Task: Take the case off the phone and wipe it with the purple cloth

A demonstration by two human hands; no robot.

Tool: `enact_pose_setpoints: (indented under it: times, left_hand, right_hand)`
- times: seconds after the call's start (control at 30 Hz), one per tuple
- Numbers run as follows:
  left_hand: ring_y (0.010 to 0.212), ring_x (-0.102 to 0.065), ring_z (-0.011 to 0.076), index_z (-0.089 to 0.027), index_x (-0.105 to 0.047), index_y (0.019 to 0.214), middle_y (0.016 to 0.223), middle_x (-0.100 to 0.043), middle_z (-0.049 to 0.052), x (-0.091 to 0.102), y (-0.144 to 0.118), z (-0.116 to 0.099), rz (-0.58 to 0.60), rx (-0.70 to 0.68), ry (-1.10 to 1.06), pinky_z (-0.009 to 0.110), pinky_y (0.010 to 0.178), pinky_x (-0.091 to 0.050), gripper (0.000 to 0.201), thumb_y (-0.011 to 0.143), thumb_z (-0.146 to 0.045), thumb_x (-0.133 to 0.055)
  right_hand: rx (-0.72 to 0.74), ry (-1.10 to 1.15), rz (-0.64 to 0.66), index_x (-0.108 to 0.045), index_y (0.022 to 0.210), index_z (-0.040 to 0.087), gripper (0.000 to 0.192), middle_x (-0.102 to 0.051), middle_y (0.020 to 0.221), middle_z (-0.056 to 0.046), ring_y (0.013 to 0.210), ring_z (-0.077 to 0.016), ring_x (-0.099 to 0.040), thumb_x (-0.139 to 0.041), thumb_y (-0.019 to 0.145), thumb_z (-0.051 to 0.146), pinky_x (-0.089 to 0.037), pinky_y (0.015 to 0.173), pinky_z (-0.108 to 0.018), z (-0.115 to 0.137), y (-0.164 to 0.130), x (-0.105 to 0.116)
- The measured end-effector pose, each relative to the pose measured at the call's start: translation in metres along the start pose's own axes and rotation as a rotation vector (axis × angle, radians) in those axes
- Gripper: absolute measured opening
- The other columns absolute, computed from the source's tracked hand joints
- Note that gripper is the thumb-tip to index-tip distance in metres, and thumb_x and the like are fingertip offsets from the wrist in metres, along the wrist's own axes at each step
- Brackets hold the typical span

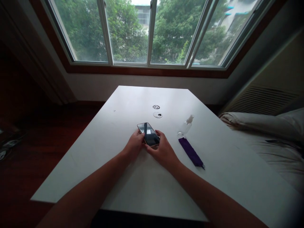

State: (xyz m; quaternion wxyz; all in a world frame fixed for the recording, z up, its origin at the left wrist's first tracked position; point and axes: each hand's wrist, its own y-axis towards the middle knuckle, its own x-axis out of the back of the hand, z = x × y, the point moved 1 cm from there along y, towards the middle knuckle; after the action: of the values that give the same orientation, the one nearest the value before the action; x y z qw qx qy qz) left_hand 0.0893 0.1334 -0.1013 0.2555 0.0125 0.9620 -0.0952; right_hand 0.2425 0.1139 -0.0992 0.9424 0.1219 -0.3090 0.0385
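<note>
A wide window (147, 31) fills the far wall, its panes full of green trees and a pale building beyond. Below it stands the white table (118, 177), big and mostly bare, running from the sill wall toward where the person sits. To the right of the table lies a bed (273, 142) with rumpled light bedding and a pillow, and behind it a slatted panel (263, 99) set in the wall. Dark wood floor (35, 152) shows to the left.

Both bare forearms reach in from the near edge and meet near the table's middle. There the phone (148, 134) sits, dark screen up, turned at a slant, with its far end free and its near end between the hands. The left hand (134, 146) takes it by the near left edge, fingers curled round the side; the grip is closed on the phone. The right hand (162, 151) holds the near right corner, thumb on top by the screen's edge, likewise clasping the phone. Whether the phone rests on the table or is lifted just clear of it I cannot tell.

Just right of the right hand lies a purple strip (191, 152), slanted, and touching its far end a small clear spray bottle (186, 126) on its side. Beyond the phone, two round cable holes (157, 111) are set in the tabletop.
</note>
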Motion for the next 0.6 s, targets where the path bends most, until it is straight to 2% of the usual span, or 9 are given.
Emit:
enact_pose_setpoints:
  times: [0.07,0.13,0.2,0.3,0.37,0.43,0.6]
  left_hand:
    - [0.09,-0.069,0.022,-0.012,-0.055,0.135,0.112,-0.068,0.015,-0.003,-0.001,0.0,-0.011,-0.033,-0.077,0.032,0.079,-0.057,0.047,0.089,-0.019,-0.061]
    - [0.091,-0.069,0.0215,-0.012,-0.056,0.135,0.113,-0.068,0.015,-0.003,-0.002,-0.002,-0.036,-0.05,-0.115,0.033,0.082,-0.057,0.045,0.091,-0.019,-0.06]
    - [0.089,-0.068,0.0207,-0.011,-0.059,0.132,0.112,-0.068,0.015,-0.003,-0.002,-0.005,-0.057,-0.065,-0.123,0.033,0.08,-0.057,0.041,0.092,-0.021,-0.061]
    - [0.082,-0.067,0.0204,-0.01,-0.059,0.129,0.107,-0.068,0.014,-0.001,-0.003,-0.009,-0.065,-0.094,-0.133,0.034,0.074,-0.057,0.039,0.093,-0.024,-0.061]
    - [0.081,-0.067,0.0211,-0.01,-0.059,0.128,0.104,-0.068,0.014,-0.001,-0.003,-0.011,-0.072,-0.101,-0.135,0.035,0.073,-0.057,0.038,0.094,-0.025,-0.061]
    - [0.081,-0.066,0.0212,-0.009,-0.06,0.125,0.102,-0.068,0.014,0.0,-0.003,-0.012,-0.086,-0.096,-0.125,0.035,0.073,-0.056,0.036,0.093,-0.025,-0.06]
    - [0.081,-0.066,0.0213,-0.008,-0.061,0.118,0.099,-0.067,0.014,0.0,-0.004,-0.013,-0.073,-0.089,-0.069,0.033,0.071,-0.055,0.033,0.092,-0.028,-0.059]
  right_hand:
    - [0.021,0.085,0.019,-0.041,0.146,0.019,0.09,-0.051,0.142,-0.014,0.117,-0.0266,-0.059,-0.079,0.074,0.057,-0.052,0.096,-0.039,-0.003,-0.001,0.002]
    - [-0.027,0.241,0.043,-0.039,0.147,0.02,0.091,-0.054,0.139,-0.014,0.104,-0.0227,-0.064,-0.078,0.076,0.06,-0.056,0.084,-0.035,-0.007,0.004,0.006]
    - [-0.13,0.396,0.086,-0.039,0.147,0.018,0.087,-0.062,0.125,-0.014,0.088,-0.0188,-0.067,-0.073,0.081,0.063,-0.055,0.068,-0.03,-0.013,0.011,0.009]
    - [-0.231,0.517,0.262,-0.053,0.134,0.013,0.071,-0.069,0.1,-0.011,0.072,-0.0154,-0.066,-0.065,0.087,0.065,-0.048,0.054,-0.023,-0.017,0.019,0.014]
    - [-0.22,0.565,0.417,-0.062,0.122,0.012,0.061,-0.07,0.095,-0.011,0.067,-0.0138,-0.066,-0.063,0.09,0.064,-0.043,0.049,-0.02,-0.017,0.02,0.017]
    - [-0.174,0.619,0.511,-0.064,0.116,0.011,0.055,-0.071,0.096,-0.011,0.067,-0.0136,-0.067,-0.062,0.092,0.061,-0.042,0.047,-0.018,-0.016,0.02,0.018]
    - [-0.136,0.672,0.526,-0.06,0.108,0.01,0.048,-0.071,0.095,-0.013,0.067,-0.0151,-0.068,-0.063,0.093,0.056,-0.041,0.043,-0.018,-0.016,0.016,0.013]
